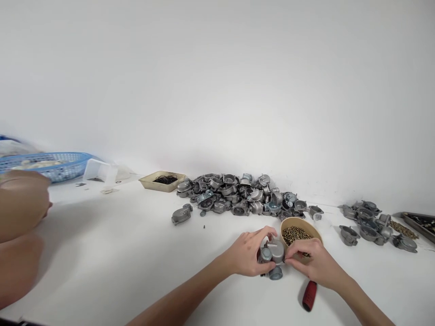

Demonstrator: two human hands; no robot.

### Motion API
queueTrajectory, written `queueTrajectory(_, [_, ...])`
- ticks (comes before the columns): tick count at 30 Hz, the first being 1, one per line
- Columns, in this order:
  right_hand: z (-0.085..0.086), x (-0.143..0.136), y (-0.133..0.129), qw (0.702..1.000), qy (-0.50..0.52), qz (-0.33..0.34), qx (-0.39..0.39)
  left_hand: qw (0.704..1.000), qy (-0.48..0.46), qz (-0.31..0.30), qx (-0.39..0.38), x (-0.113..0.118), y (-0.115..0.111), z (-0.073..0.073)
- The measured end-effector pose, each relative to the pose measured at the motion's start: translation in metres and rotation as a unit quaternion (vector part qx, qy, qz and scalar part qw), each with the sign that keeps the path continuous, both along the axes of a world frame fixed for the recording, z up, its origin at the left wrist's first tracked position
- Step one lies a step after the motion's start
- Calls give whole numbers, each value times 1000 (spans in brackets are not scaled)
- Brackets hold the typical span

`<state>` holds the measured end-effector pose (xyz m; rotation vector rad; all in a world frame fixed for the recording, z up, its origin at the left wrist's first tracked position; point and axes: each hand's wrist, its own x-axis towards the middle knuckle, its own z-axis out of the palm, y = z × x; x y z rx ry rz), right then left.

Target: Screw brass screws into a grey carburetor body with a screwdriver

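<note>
My left hand [249, 251] grips a small grey metal casting [273, 256] from its left side, just above the white table. My right hand [314, 262] pinches the same casting from the right with thumb and forefinger; whether a screw sits in those fingertips is too small to tell. Right behind my right hand stands a tan paper bowl [288, 224] filled with brass screws. A red-handled screwdriver [309, 295] lies on the table under my right wrist.
A large heap of grey metal castings [238, 194] lies at the back centre, a smaller group [369, 224] at the right. A tan tray of black rings [163, 180], a blue basket [50, 164] and another person's arm [20, 217] are at the left.
</note>
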<state>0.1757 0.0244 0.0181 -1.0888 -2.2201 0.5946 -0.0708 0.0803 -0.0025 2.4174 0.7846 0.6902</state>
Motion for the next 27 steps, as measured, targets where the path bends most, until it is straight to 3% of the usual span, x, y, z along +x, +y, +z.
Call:
queueTrajectory(7, [13,3,-1,999,-12,30,31,997,-52,-45,43,3,-4,3])
queueTrajectory(13, [34,25,-9,996,-70,0,54,996,-80,-16,-24,12,-12,-4])
queueTrajectory(17, [23,28,-27,989,-149,24,-2,995,-81,15,-55,16,-15,-6])
queueTrajectory(22, [3,26,-45,984,-174,13,29,990,-91,59,-90,19,-16,-5])
queueTrajectory(27, [17,23,-47,981,-177,62,-43,985,-76,75,-132,21,-16,-7])
